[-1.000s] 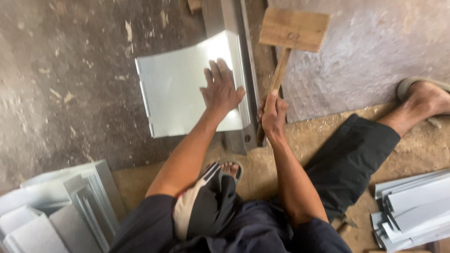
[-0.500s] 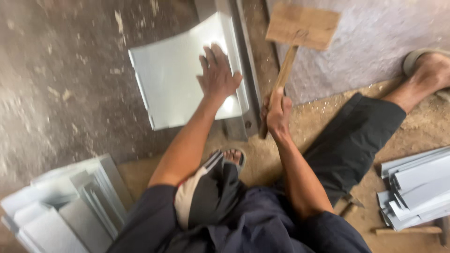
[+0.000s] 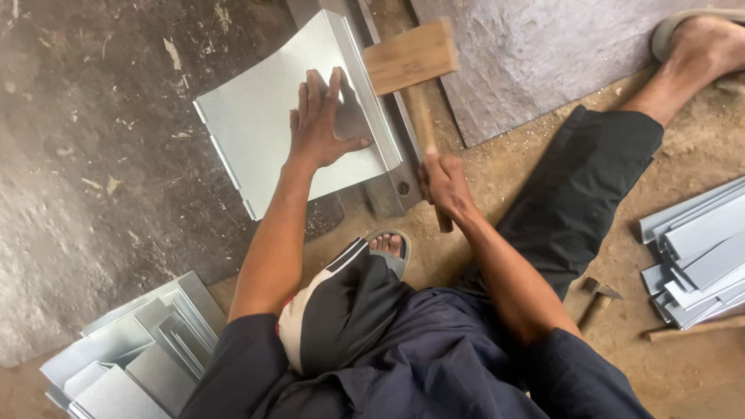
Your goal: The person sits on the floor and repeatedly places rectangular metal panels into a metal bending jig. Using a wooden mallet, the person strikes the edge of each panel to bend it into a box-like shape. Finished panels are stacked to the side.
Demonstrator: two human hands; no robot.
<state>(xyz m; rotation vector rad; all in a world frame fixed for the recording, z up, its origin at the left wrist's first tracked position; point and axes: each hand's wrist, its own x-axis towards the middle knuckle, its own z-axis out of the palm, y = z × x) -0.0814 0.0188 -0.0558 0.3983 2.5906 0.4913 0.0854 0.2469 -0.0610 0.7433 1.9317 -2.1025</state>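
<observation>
One mallet (image 3: 410, 56) above metal sheet (image 3: 264, 124)

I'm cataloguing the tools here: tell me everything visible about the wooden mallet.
The wooden mallet has a pale rectangular block head on a straight, darker wooden handle. The right hand grips the handle near its lower end, whose tip pokes out below. The head sits at the sheet's folded edge; whether it touches is unclear.

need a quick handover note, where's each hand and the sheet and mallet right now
Left hand: flat on the metal sheet, pinning it on the steel bar.
Right hand: gripping the wooden mallet, head over the sheet's bent edge.
Done: that right edge is already turned up.
Left: cannot tell how much of the fold needs more blows.
Nearby: sheet stacks lower left and right, a small hammer on the floor.
</observation>
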